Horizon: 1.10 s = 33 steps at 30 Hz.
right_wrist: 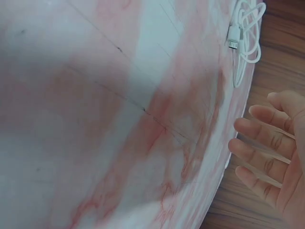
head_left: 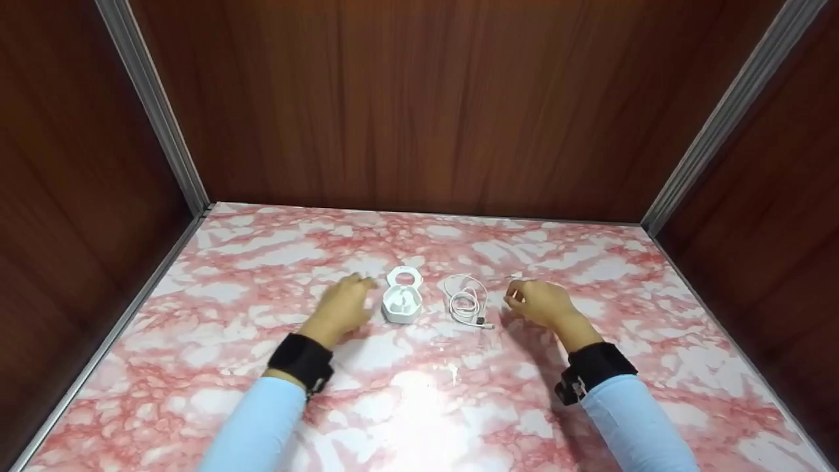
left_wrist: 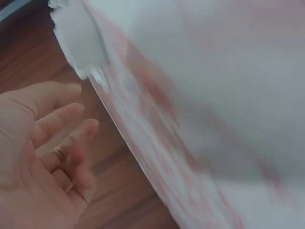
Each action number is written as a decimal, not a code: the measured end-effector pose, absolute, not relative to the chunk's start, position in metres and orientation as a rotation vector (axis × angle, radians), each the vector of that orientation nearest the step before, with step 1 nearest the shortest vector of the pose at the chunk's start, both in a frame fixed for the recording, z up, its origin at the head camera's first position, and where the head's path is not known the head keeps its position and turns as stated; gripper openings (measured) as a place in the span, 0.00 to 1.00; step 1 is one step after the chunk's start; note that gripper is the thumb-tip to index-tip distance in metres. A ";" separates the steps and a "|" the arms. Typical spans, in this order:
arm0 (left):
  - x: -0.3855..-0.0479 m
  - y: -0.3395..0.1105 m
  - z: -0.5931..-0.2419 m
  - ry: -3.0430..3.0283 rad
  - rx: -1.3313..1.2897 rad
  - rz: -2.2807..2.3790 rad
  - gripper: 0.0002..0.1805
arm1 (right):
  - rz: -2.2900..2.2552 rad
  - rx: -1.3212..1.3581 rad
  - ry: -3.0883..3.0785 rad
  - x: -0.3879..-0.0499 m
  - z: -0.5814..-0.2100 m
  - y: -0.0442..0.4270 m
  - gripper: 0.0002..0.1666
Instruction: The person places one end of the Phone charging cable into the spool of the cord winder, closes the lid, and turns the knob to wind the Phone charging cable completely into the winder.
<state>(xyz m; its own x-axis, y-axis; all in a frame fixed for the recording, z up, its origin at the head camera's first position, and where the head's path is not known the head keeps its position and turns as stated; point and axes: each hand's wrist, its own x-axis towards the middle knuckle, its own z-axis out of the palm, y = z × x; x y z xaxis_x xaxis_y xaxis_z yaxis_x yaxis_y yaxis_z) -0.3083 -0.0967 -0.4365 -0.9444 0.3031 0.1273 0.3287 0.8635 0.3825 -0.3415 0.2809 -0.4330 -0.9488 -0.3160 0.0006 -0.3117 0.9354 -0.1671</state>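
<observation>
A white case with its ring-shaped lid flipped back lies on the table, hollow side up. Just left of it is my left hand, fingers loosely bent and holding nothing; the left wrist view shows this hand with the case's white edge beyond the fingertips. Right of the case lies a coiled white cable with its plugs toward me. My right hand hovers right of the cable, touching nothing. In the right wrist view the hand is below the cable, fingers relaxed and apart.
The red-and-white marbled table is bounded by dark wooden panels at the back and both sides, with metal strips at the corners. A bright glare lies on the table's near middle.
</observation>
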 end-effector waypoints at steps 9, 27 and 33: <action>-0.316 -0.061 -0.448 -3.139 -0.563 -0.935 0.56 | -0.250 -0.535 3.081 -0.340 -0.441 0.277 0.11; -0.285 -0.037 -0.456 -3.053 -0.701 -0.852 0.43 | -0.282 -0.527 3.062 -0.342 -0.435 0.279 0.13; -0.289 -0.028 -0.460 -3.055 -0.598 -0.838 0.43 | -0.293 -0.565 3.075 -0.342 -0.432 0.280 0.14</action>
<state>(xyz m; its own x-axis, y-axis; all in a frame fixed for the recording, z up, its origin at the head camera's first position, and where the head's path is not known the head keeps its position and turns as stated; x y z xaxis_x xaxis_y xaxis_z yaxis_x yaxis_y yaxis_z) -0.2891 -0.0281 -0.4595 -0.9280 0.3720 0.0188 0.3295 0.7963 0.5073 -0.3423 0.2799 -0.4317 -0.9352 -0.3526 0.0319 -0.3523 0.9179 -0.1828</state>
